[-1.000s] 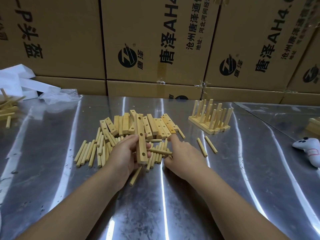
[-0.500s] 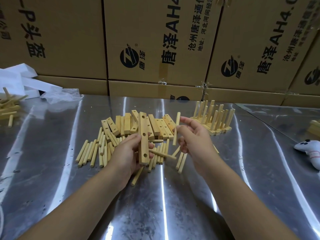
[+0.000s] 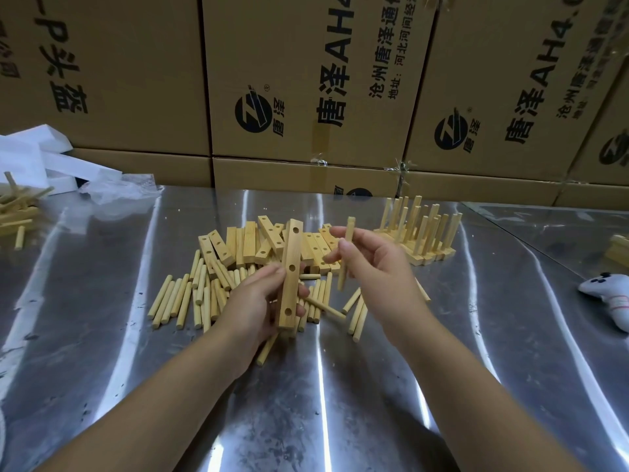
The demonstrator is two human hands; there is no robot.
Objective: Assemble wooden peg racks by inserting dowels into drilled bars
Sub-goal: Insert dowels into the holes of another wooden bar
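My left hand (image 3: 253, 301) grips a drilled wooden bar (image 3: 291, 267) upright above the table, three empty holes facing me. My right hand (image 3: 371, 267) pinches a single dowel (image 3: 345, 253) nearly upright, just right of the bar and apart from it. Behind the hands lies a pile of more drilled bars (image 3: 245, 243). Loose dowels (image 3: 190, 294) lie spread on the metal table to the left and under my hands. Finished peg racks (image 3: 418, 233) with upright dowels stand at the back right.
Stacked cardboard boxes (image 3: 306, 80) wall off the back of the steel table (image 3: 442, 369). White plastic wrap (image 3: 51, 165) and more wooden pieces (image 3: 17, 212) lie at far left. A white game controller (image 3: 609, 298) rests at the right edge.
My right hand picked a dowel up from the table and raised it beside the bar. My left hand has tilted the bar more upright.
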